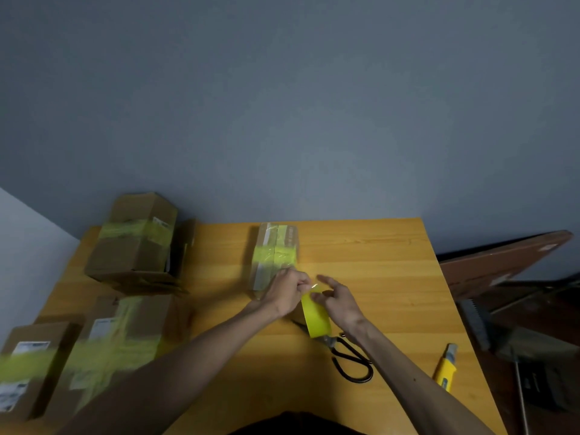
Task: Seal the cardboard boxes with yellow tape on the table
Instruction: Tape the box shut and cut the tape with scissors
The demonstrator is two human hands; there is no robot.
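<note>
Bare arms, dark clothing

We see the left hand and the right hand uncovered, and both the left forearm and the right forearm bare along their whole visible length. The right forearm carries a small dark spot, and a dark garment shows at the bottom edge.

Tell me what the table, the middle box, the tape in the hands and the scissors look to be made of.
The table looks like wood or wood-look laminate, smooth, with grain lines showing. The box is matte brown cardboard. The tape seems to be thin plastic film, and its glossy surface glints. The scissors have dark handle loops, perhaps plastic or coated metal, but they are too blurred to tell.
</note>
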